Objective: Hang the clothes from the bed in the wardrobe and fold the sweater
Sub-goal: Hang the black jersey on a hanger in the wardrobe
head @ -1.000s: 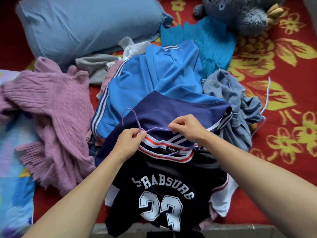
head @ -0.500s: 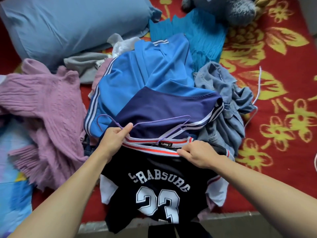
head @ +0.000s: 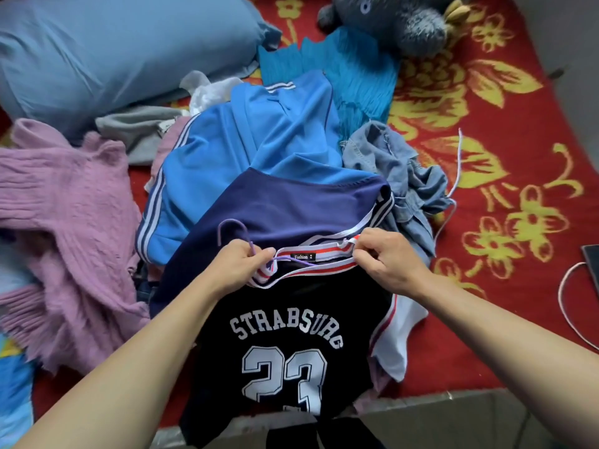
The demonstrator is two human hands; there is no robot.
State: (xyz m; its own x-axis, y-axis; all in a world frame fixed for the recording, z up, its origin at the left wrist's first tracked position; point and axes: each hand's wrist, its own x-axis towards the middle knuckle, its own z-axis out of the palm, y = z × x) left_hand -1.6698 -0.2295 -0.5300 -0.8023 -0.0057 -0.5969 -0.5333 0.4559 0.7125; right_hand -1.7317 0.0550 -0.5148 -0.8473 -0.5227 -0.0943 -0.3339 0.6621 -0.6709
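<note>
A dark navy jersey (head: 291,345) printed STRABSURG 23 lies at the bed's near edge. A thin purple wire hanger (head: 231,230) sits inside its striped collar (head: 311,265), with the hook poking out at the left. My left hand (head: 241,265) pinches the hanger's neck together with the collar's left side. My right hand (head: 387,264) grips the collar's right side. A pink knitted sweater (head: 64,234) lies crumpled to the left. Behind the jersey lies a pile: a blue striped garment (head: 259,140), a navy garment (head: 291,202) and a denim piece (head: 398,170).
A blue pillow (head: 113,50) and a grey plush toy (head: 398,21) lie at the back on the red flowered blanket (head: 502,157). A teal cloth (head: 353,76) and a grey cloth (head: 136,131) lie near them. A white cord (head: 457,166) trails right, and a dark phone (head: 591,264) sits at the right edge.
The hanger has gone from lying across the collar to sitting inside it. My right hand moved up from the collar's lower edge to its right side. My left hand kept hold of the hanger's neck.
</note>
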